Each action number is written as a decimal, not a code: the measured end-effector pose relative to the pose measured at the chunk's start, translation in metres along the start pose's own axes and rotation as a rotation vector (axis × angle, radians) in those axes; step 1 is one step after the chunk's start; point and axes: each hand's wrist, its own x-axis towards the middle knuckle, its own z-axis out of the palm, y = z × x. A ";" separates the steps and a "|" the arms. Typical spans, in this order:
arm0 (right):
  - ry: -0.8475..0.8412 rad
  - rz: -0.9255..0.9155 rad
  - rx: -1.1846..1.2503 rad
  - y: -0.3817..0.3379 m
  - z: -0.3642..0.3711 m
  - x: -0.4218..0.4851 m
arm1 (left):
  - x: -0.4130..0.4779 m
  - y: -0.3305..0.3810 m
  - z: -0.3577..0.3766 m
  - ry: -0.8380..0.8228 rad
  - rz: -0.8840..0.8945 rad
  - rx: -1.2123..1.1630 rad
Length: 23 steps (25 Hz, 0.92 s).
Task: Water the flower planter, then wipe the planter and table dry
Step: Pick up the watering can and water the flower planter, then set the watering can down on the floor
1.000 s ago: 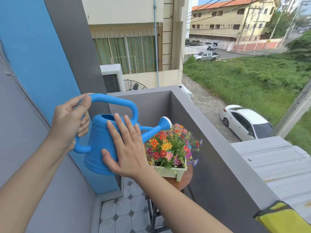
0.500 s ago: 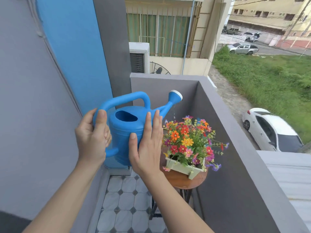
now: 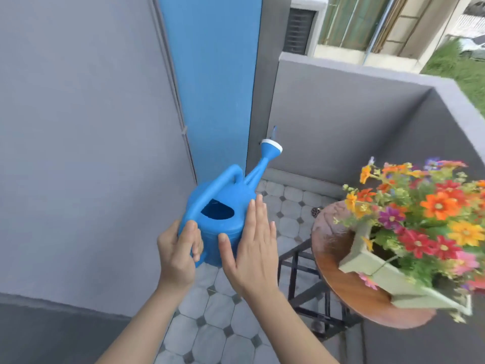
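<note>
From the head camera, looking down into a balcony corner, a blue can (image 3: 219, 222) is held above the tiled floor (image 3: 207, 321), to the left of the table (image 3: 349, 287) and well clear of it. The left hand (image 3: 178, 254) is closed around the near end of the can's handle, thumb on top and fingers curled under. The right hand (image 3: 253, 248) lies flat against the can's right side, fingers straight and together, thumb spread along the near wall, pressing rather than wrapping. The can sits roughly level, its filling hole facing up, and its spout (image 3: 267, 158) rises away from the person toward the grey wall (image 3: 341, 122), ending in a white-rimmed rose. No water is visible leaving it. The spout points away from the planter (image 3: 378, 277), a pale green box that stands on the round brown table at the right. The planter is filled with orange, red, yellow, pink and purple flowers (image 3: 430, 206), which spread above and past its rim; this part of the picture is blurred. The table stands on a dark metal frame (image 3: 309, 290) beside the low grey wall. Whether the tabletop or planter is wet cannot be told. A blue panel (image 3: 210, 82) runs up the wall behind the can.
</note>
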 end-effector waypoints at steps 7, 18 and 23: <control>-0.240 -0.070 -0.139 0.137 0.225 -0.084 | -0.045 -0.280 -0.078 0.124 -0.028 0.247; -0.430 -0.150 -0.356 0.333 0.500 -0.197 | -0.107 -0.637 -0.144 0.126 0.001 0.343; -0.453 -0.146 -0.377 0.367 0.545 -0.207 | -0.110 -0.698 -0.147 0.173 -0.015 0.328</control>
